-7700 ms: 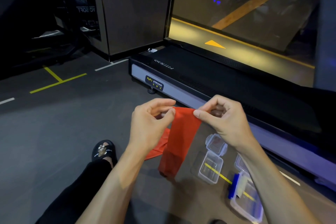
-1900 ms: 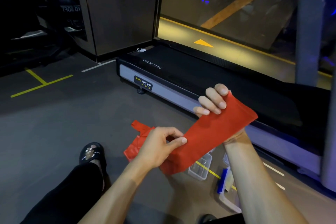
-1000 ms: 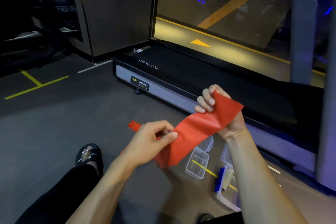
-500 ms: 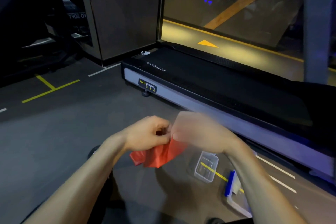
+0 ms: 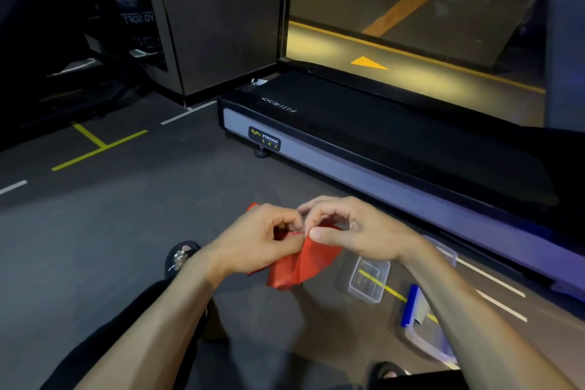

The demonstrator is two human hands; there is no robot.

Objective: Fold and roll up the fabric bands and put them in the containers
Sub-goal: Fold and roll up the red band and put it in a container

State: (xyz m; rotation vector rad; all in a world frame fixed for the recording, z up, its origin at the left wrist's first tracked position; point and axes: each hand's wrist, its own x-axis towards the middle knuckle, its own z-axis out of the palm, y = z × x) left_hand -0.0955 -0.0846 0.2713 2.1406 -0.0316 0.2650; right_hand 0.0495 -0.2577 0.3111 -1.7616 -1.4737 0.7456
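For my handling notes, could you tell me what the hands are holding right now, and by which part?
Both the left hand and the right hand pinch the red fabric band at its top edge; the rest hangs below them.

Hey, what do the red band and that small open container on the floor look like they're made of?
Red band: thin, matte, fabric-like, since it creases and sags limply from both hands; possibly elastic. Small container: clear rigid plastic, apparently, as the floor's yellow line shows through it.

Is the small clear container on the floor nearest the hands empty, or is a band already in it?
Empty: the small clear container shows only floor through its bottom; the red band is in both hands.
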